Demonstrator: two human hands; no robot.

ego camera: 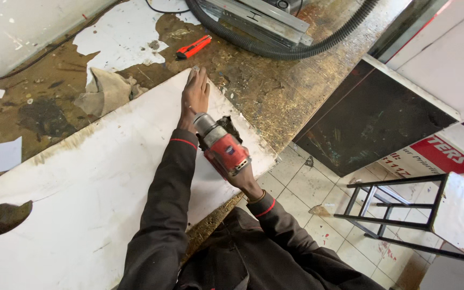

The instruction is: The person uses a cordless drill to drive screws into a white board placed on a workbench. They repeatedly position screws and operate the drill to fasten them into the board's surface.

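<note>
The right hand [244, 177], nearest, is clamped around a red power tool [222, 147] at the sheet's [81, 188] edge; the left hand [195, 99] lies flat, fingers together, pinning the sheet's far corner. Cutting looks underway; next calls for steady pressure and guiding along the edge.

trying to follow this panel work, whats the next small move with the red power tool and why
Probably steady the tool's nose at the panel's edge. The left hand lies flat on the white panel near its corner, while the right hand holds the red power tool beside a dark notch.
</note>
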